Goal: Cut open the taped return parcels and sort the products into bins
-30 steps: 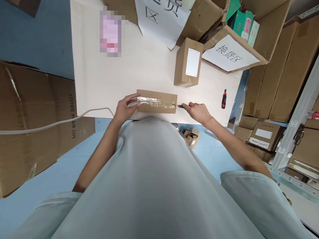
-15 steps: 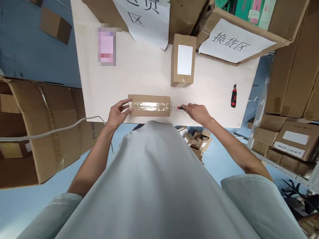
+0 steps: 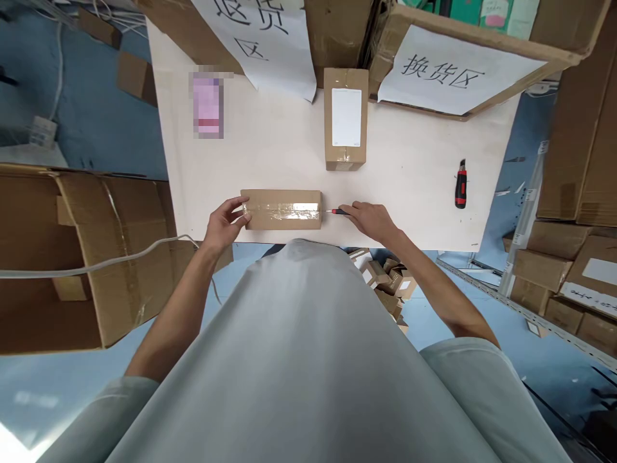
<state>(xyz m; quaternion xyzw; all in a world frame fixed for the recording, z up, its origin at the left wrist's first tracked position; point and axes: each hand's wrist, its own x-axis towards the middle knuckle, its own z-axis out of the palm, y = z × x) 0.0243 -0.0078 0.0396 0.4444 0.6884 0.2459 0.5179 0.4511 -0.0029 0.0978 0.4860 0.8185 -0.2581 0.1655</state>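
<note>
A long cardboard box (image 3: 281, 220) lies near the table's front edge, with shiny clear tape running along its top. My left hand (image 3: 225, 224) grips its left end, thumb on the near side and fingers at the far corner. In my right hand (image 3: 372, 222) is a slim screwdriver-like tool (image 3: 340, 211) with a black and red handle and a thin metal shaft. The shaft points left at the box's right end, very close to it; whether it touches, I cannot tell.
Behind stands another taped box with a white label (image 3: 346, 118). A red and black box cutter (image 3: 461, 185) lies at right. A blurred pink item (image 3: 208, 106) sits at left. Large cartons with paper signs (image 3: 448, 74) line the back; an open carton (image 3: 130, 257) stands left, shelving right.
The view has shifted a little. My right hand has brought the tool slightly nearer the box's right end. My left hand keeps its hold on the box.
</note>
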